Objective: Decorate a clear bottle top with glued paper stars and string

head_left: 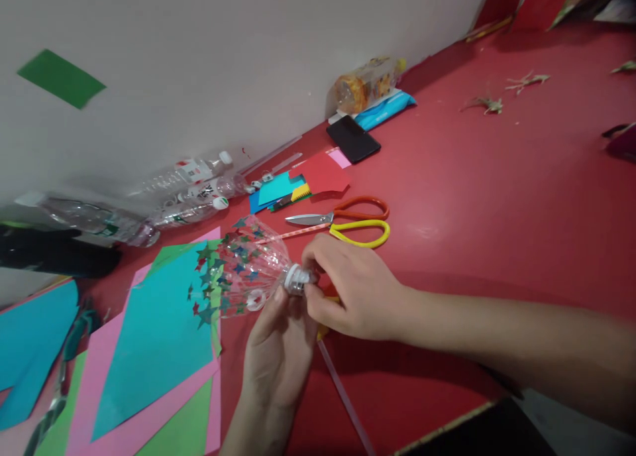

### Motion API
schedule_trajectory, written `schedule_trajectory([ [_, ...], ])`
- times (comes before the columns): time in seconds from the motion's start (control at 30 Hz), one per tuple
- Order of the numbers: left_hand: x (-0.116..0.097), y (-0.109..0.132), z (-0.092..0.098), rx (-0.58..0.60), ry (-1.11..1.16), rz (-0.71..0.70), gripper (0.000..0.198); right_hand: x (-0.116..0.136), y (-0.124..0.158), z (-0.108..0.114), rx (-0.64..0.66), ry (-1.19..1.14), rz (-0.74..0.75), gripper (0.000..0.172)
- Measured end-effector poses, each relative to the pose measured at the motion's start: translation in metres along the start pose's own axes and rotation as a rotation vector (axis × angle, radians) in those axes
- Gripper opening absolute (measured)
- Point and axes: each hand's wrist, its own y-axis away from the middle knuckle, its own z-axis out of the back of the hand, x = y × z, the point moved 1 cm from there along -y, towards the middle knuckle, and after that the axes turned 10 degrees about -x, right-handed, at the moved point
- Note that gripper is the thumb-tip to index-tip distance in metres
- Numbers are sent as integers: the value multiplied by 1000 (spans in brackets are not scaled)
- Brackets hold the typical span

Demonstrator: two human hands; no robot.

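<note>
A clear cut-off plastic bottle top, dotted with green, red and blue stars, lies on its side in the air with its neck to the right. My left hand grips it by the white-ringed neck from below, thumb on the near side. At the mouth, my right hand has its fingers closed in a pinch; what is between them is too small to make out. Just beyond the right hand, scissors with one orange and one yellow handle lie spread on the table, over a striped straw.
Coloured paper sheets cover the left side, with pliers beside them. Several clear bottles lie along the wall. Further back are paper scraps, a phone, a blue packet and an orange-labelled bottle.
</note>
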Motion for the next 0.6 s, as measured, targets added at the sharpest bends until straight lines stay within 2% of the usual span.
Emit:
schedule_trajectory([
  [0.17,0,0,0,-2,14,-22,23,1,-1,1,2,-17,7,7],
  [0.33,-3,4,-4,-55,14,-50,27,4,-3,2,-23,-19,16,9],
  [0.47,-14,11,-19,-63,-4,-55,30,13,-16,8,-69,-7,68,9],
  [0.6,-33,17,-44,-31,-8,-156,27,26,-41,15,-113,-1,90,7],
])
